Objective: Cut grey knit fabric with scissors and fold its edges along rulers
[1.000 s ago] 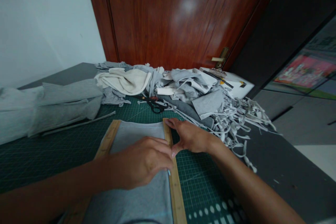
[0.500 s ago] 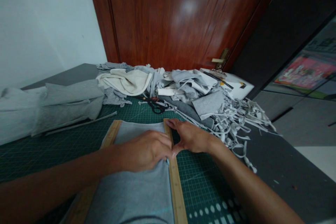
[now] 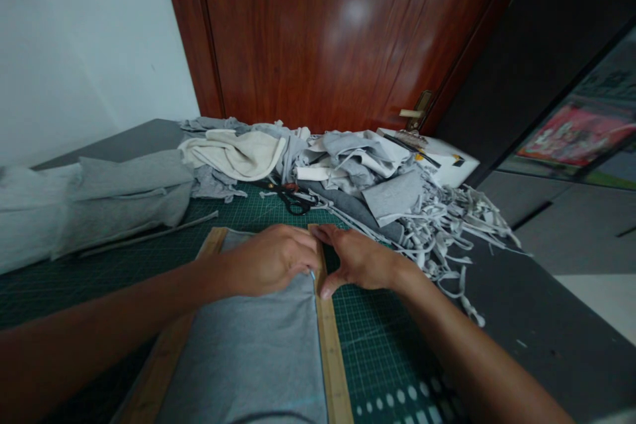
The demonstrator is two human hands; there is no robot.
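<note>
A piece of grey fabric (image 3: 248,351) lies flat on the green cutting mat (image 3: 382,338). One wooden ruler (image 3: 334,358) runs along its right edge, another wooden ruler (image 3: 161,371) along its left side. My left hand (image 3: 281,258) is closed beside the right ruler's far part, pinching a small tool whose light-blue tip (image 3: 312,273) shows below the fingers; its kind is mostly hidden. Fingers and thumb spread apart, my right hand (image 3: 355,258) presses on the far end of the right ruler. A faint blue line marks the fabric near the bottom.
Behind the hands lie black-handled scissors (image 3: 295,200). Heaped grey fabric scraps (image 3: 348,159), a cream cloth (image 3: 243,152) and tangled fabric strips (image 3: 447,225) fill the far side. A white box (image 3: 450,169) stands at the back right, folded grey fabric (image 3: 124,202) at left.
My left hand has slid forward along the right ruler, away from me, with the blue-tipped tool. My right hand stays at the ruler's far end.
</note>
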